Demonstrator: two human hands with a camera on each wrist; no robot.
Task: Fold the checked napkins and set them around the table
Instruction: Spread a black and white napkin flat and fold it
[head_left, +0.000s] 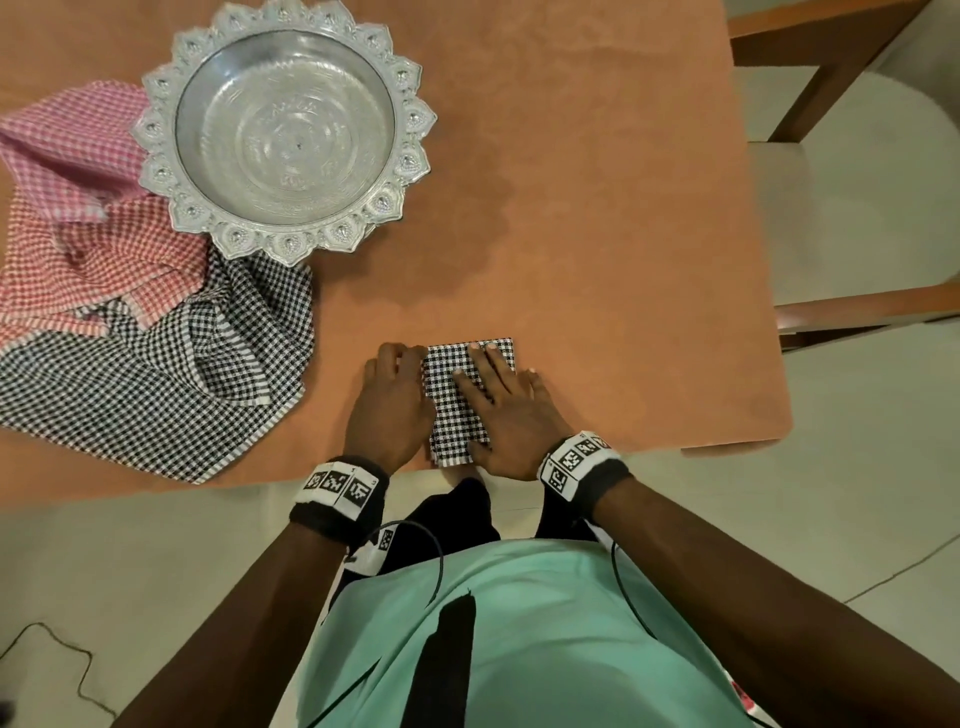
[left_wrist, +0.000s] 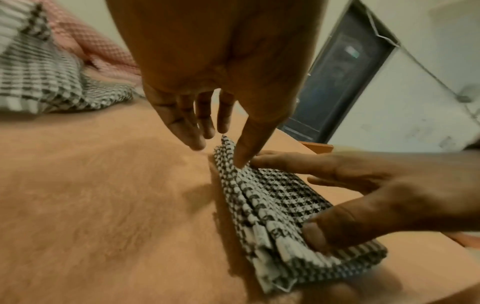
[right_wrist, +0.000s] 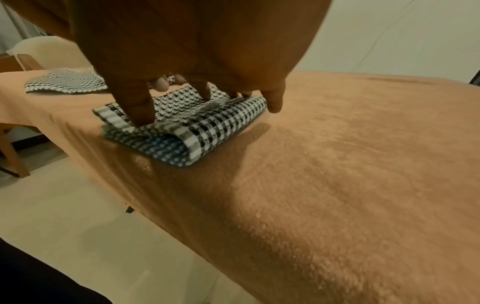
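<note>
A black-and-white checked napkin (head_left: 449, 405) lies folded into a small thick rectangle near the front edge of the orange table (head_left: 597, 234). My right hand (head_left: 498, 395) lies flat on top of it, fingers straight and pressing down. The right wrist view shows those fingertips (right_wrist: 141, 115) on the folded napkin (right_wrist: 197, 123). My left hand (head_left: 395, 384) sits at the napkin's left edge. In the left wrist view its fingers (left_wrist: 192, 131) point down beside the cloth, and its thumb touches the napkin (left_wrist: 280, 197) at the layered edge.
A loose heap of unfolded napkins lies at the left: pink (head_left: 67, 140), red (head_left: 93, 260) and black-and-white (head_left: 156, 374). A scalloped silver bowl (head_left: 285, 130) stands behind the heap. A wooden chair (head_left: 857, 182) stands off the table's right side.
</note>
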